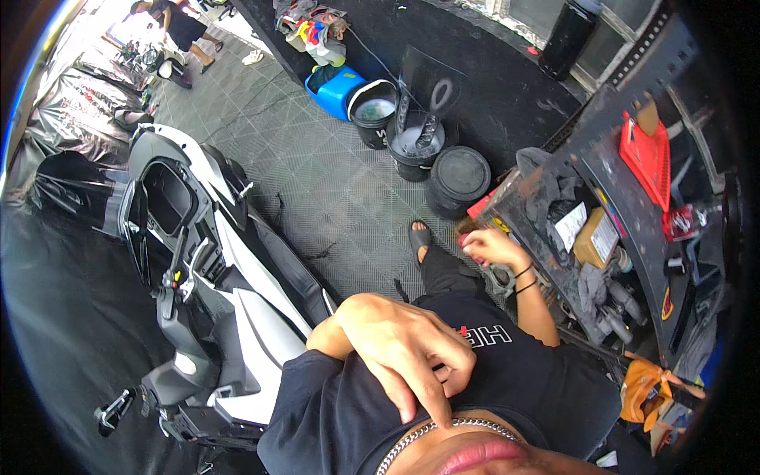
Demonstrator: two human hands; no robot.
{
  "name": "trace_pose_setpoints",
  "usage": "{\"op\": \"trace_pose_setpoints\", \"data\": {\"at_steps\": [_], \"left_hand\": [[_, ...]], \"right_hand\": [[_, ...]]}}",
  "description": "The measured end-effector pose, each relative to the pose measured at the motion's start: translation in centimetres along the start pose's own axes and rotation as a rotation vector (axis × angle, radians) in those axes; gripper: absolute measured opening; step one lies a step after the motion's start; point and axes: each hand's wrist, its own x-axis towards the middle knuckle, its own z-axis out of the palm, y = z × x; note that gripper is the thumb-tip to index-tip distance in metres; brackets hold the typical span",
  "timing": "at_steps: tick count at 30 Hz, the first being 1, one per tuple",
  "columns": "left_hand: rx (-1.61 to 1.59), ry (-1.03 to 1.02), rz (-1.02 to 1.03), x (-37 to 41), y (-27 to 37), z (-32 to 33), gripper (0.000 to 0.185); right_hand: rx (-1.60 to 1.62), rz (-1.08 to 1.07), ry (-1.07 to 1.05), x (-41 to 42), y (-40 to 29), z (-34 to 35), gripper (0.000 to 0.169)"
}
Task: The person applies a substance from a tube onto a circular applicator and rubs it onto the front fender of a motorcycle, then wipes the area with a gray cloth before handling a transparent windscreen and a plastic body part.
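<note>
My left hand (404, 350) is raised in front of my chest with its fingers bent and apart. Its index fingertip touches my neck beside a silver chain necklace (404, 442), and nothing is in its grasp. Out to the right, my right hand (496, 246) grips what looks like a red-handled brush (462, 238) with brown bristles; the fingers hide much of the handle. This hand is close to the front edge of a dark metal shelf (522, 208). To my left stands a white and black scooter (261, 332), its open under-seat compartment (169, 196) showing.
Ahead are a lidded black bucket (460, 172), two open black buckets (415, 145) (374, 113) and a blue container (335, 92). On the shelf are a cardboard box (595, 237), grey cloths and a red tray (644, 157). Another person (175, 27) bends near a motorcycle (163, 62) at far left.
</note>
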Motion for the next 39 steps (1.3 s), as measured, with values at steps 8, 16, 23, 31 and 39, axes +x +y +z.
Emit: {"op": "trace_pose_setpoints", "data": {"at_steps": [8, 16, 23, 31, 39], "left_hand": [[0.572, 0.278, 0.008, -3.8, 0.9, -16.3, 0.020], [0.252, 0.809, 0.186, -3.1, 2.8, -30.5, 0.018], [-0.302, 0.853, 0.357, -1.9, 1.1, -40.3, 0.020], [-0.757, 0.630, 0.410, -7.9, 2.2, -54.8, 0.020], [-0.908, 0.675, 0.166, -11.9, 6.7, -62.7, 0.020]], "right_hand": [[-0.036, 0.051, -0.141, 15.1, -1.5, 0.5, 0.024], [-0.057, -0.265, 0.117, 26.9, -5.0, -2.6, 0.021], [0.362, 0.059, 0.332, 34.1, -5.9, -3.2, 0.029], [0.788, 0.378, 0.960, 45.6, -9.4, 2.1, 0.021], [0.896, 0.431, 1.146, 53.9, -17.6, 9.4, 0.018]]}}
